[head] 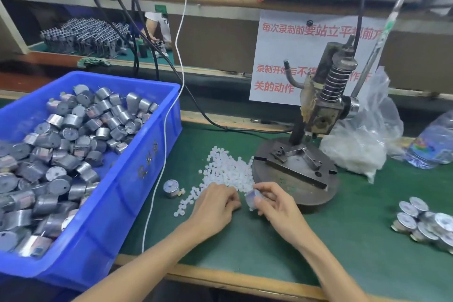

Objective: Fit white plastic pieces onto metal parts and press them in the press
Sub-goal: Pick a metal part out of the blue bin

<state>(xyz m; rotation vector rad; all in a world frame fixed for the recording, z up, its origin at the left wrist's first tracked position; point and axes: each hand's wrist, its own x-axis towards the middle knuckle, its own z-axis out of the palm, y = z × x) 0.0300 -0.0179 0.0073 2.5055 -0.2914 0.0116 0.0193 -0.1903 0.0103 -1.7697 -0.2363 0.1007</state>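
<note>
1. A metal part (253, 196) is gripped in the right hand (277, 205) just in front of the press (318, 115), tilted toward the other hand, probably so a piece can be popped on.
2. The left hand (215, 205) is curled over the white plastic pieces (228, 170), heaped just left of the press. Whether one is pinched can't be told.
3. The heap is likely placed by the press so reach is short.
4. The part looks like a small shiny silver can. The pieces are tiny, round and milky.

One blue bin (137, 179), its metal motors (68, 135) past counting, like the white plastic pieces (228, 169). One press (326, 105), one loose motor (170, 188), one held motor (253, 197), one plastic bag (367, 135), one bottle (436, 142).
</note>
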